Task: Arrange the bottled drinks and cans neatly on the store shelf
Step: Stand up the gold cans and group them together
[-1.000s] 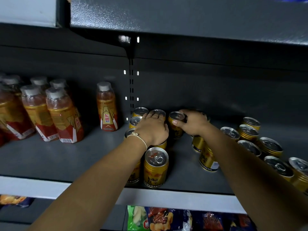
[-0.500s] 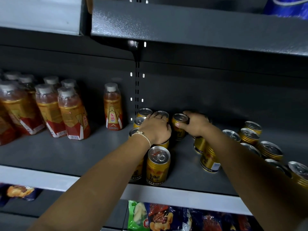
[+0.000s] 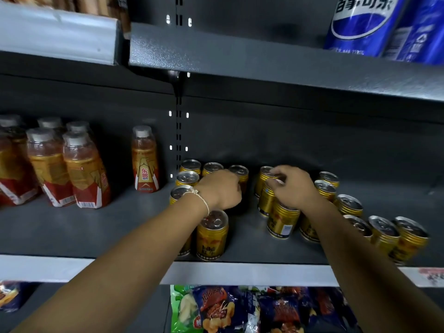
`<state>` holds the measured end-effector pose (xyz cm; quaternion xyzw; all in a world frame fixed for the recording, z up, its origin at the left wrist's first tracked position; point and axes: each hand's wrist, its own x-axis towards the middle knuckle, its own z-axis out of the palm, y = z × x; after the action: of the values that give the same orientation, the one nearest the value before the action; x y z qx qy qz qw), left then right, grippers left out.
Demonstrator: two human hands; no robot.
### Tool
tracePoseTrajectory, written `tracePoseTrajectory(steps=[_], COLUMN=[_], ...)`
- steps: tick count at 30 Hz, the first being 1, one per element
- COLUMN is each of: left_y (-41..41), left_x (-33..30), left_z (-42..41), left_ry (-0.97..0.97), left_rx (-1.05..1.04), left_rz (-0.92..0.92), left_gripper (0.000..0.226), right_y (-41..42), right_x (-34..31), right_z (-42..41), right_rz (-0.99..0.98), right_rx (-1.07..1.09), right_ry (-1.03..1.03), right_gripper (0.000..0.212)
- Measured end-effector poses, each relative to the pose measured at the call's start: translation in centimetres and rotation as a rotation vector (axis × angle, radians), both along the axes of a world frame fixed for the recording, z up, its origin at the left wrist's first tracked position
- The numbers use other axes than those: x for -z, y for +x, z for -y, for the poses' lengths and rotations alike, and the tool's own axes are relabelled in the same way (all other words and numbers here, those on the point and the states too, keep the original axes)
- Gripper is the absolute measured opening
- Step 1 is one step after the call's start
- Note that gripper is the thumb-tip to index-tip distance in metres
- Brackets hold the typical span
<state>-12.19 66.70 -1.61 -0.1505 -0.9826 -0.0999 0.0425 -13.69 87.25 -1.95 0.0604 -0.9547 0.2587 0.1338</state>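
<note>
1. Left hand [image 3: 222, 188]: fingers curled down over a gold can [image 3: 239, 175] in the far row; grip hidden, cannot tell.
2. Right hand [image 3: 294, 186]: fingertips pinching the rim of another can [image 3: 266, 197], right of the gap.
3. Bottles [image 3: 84, 169] stand upright far left on the shelf [image 3: 96, 227].

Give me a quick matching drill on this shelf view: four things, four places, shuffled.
Things:
1. lone orange bottle
2. blue bottles
3. snack bags
4. left hand

Places:
A. shelf above the cans
B. shelf below the cans
C. just left of the can cluster
D. on the cans, left of the gap

Pairs: 1-C, 2-A, 3-B, 4-D
</note>
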Motion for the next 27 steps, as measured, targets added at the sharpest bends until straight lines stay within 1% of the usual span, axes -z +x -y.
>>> tracePoseTrajectory(steps=[3,4,7,12,18,21,22,25,27], left_y=[1.0,1.2,1.8,2.3,3.0,3.0,3.0,3.0,3.0], left_x=[0.1,0.2,0.8,1.9,2.7,2.8,2.8,3.0,3.0], left_z=[-0.4,-0.2,0.8,1.5,1.2,1.2,1.2,1.3,1.2], left_ry=[-0.045,-0.062,-0.088,-0.059,-0.05,-0.044,-0.044,-0.036,-0.021], left_rx=[0.052,0.058,0.052,0.068,0.045,0.039,0.036,0.027,0.028], left_rz=[0.014,0.005,-0.027,-0.017,-0.033,-0.02,-0.016,-0.011,-0.016], left_gripper=[0.021,0.022,0.037,0.043,0.048,0.048,0.048,0.047,0.045], right_y=[1.6,2.1,3.3,4.5,5.3,5.6,5.7,5.6,5.5], right_x=[0.6,0.9,1.4,1.9,2.0,1.9,1.9,2.5,2.9], right_z=[-1.2,-1.4,-1.8,-1.6,-0.6,0.5,1.0,2.2,2.8], right_rz=[0.059,0.075,0.065,0.099,0.035,0.021,0.019,0.021,0.014], right_rx=[0.054,0.066,0.09,0.075,0.073,0.033,0.014,-0.037,-0.076], right_ry=[0.089,0.116,0.221,0.384,0.24,0.123,0.09,0.01,-0.046], right_gripper=[0.033,0.036,0.044,0.044,0.038,0.041,0.043,0.059,0.067])
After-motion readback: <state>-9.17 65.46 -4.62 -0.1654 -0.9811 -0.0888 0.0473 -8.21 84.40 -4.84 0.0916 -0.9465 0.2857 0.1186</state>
